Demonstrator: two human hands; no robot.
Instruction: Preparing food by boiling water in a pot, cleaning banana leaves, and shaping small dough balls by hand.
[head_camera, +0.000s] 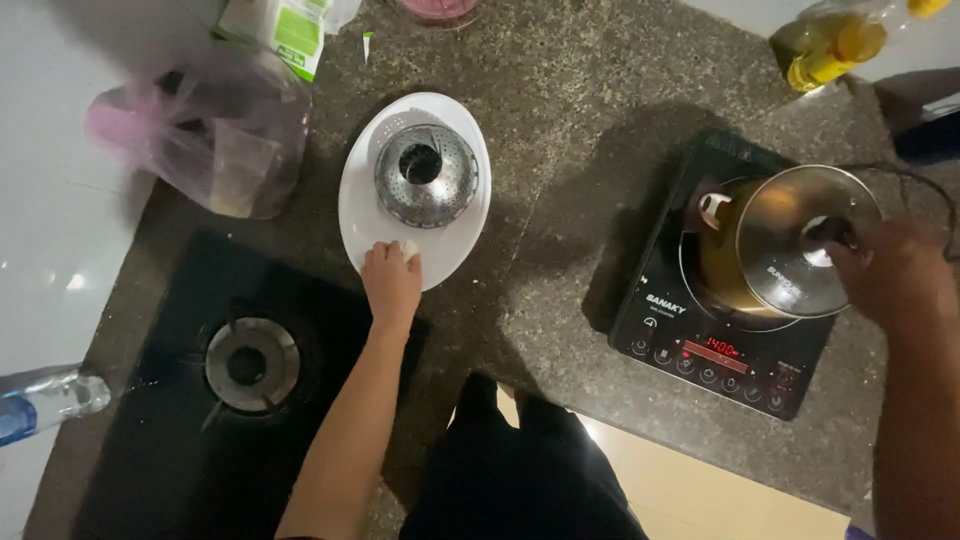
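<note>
Dark clothing (520, 470): seen at the near edge of the view, below the speckled stone bench (560, 240).
Gas burner (251, 364): set in a black hob at the near left; no flame is seen.
Clear bottle (40, 400): laid at the far left edge, beside the hob.
Left hand (391, 280): placed on the near rim of the white plate (355, 215); the grip is closed over that rim, fingertips curled on top, with a small pale bit beside them.
Induction cooker (720, 330): black, at the right of the bench, its red display lit.
Pot (722, 262): stood on the cooker, partly uncovered; yellowish contents are seen through the gap.
Right hand (885, 270): the grip is pinched on the dark knob of the steel lid (790, 240), which is held tilted and shifted to the right of the pot.
Steel steamer basket (426, 174): folded, perforated, rested on the far half of the plate.
Handling note: the lid is judged best kept angled away from the wrist so steam is vented clear; the plate is judged best kept level, since the basket could slide.
Pink plastic bag (215, 140): slumped at the far left.
Green-and-white carton (285, 28): at the far edge.
Oil bottle (830, 45): yellow, at the far right corner.
</note>
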